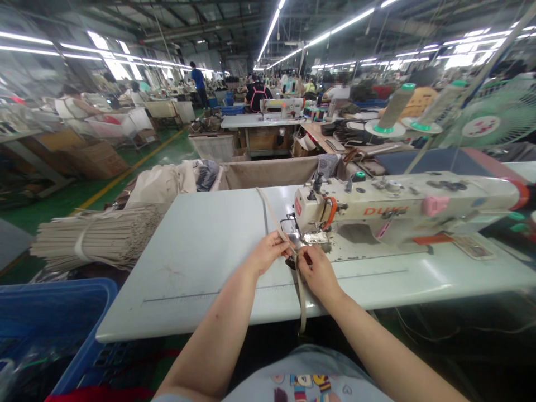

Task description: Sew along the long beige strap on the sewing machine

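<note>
- Beige strap (301, 296), narrow and flat; left hand (264, 254) pinches it between thumb and fingers, grip closed on it.
- Right hand (318, 271) just beside, fingertips drawn together on the same strap, slightly nearer the front edge of the table (196, 240).
- Strap runs from the table's back edge, through both hands, then hangs over the front edge.
- Sewing machine (402, 206) along the right part of the table, its left end just beside the hands. Whether the strap is caught under it: cannot tell.
- Progress: strap is in hand and laid across the table. Any stitching on it is too small to make out; finished and unfinished lengths cannot be told apart.
- Printed ruler (184, 297) follows the front edge.
- Past the left edge: tied bundle of beige strips (125, 237), clear of both hands.
- Off the front left corner: blue basket (62, 286).
- Behind the back edge: cloth-sided bin (272, 174).
- Farther off: co-worker (197, 81) standing, blue top.
</note>
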The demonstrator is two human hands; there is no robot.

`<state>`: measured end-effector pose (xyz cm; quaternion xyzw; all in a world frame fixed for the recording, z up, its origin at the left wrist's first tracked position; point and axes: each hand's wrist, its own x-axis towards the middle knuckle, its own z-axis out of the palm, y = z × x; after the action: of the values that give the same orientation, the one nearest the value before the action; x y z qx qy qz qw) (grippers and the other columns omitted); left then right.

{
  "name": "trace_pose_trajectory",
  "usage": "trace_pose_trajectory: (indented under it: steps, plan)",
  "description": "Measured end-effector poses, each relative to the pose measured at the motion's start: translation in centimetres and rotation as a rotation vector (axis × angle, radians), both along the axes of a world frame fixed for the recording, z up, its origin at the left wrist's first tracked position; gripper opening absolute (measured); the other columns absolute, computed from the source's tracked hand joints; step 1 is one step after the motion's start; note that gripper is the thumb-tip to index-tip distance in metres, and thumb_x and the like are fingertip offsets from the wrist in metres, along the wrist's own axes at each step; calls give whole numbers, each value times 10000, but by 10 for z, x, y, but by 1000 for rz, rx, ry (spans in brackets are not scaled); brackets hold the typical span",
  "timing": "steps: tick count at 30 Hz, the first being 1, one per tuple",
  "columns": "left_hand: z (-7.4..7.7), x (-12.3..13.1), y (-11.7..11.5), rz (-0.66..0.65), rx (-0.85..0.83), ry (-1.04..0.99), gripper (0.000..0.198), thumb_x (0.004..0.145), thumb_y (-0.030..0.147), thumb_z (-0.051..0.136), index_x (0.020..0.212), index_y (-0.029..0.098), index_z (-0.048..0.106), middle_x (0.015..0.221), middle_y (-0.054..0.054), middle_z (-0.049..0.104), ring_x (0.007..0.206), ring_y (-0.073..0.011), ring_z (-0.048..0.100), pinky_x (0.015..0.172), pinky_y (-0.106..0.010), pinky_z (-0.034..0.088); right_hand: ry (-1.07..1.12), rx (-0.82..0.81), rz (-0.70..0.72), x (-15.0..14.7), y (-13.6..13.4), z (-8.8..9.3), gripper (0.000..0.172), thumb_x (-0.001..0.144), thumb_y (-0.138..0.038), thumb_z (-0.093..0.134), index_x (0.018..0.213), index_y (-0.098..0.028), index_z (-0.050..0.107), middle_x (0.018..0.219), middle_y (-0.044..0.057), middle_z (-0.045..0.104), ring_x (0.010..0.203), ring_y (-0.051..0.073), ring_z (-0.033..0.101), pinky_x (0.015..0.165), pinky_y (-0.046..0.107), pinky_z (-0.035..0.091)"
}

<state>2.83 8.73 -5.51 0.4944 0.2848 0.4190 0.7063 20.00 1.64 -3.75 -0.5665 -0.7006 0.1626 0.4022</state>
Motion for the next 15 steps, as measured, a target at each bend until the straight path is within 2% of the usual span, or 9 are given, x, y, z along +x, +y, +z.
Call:
trace_pose_trajectory:
  steps: [15]
  plan:
    - [-5, 0, 2, 55, -12, 50, 438, 754, 449, 850, 966, 162, 595, 913, -76, 738, 697, -135, 660, 667, -269, 476, 11, -12, -10, -1, 2, -4, 135, 902, -168, 505, 796, -228, 564, 773, 30, 576, 782, 233, 564, 720, 341, 444]
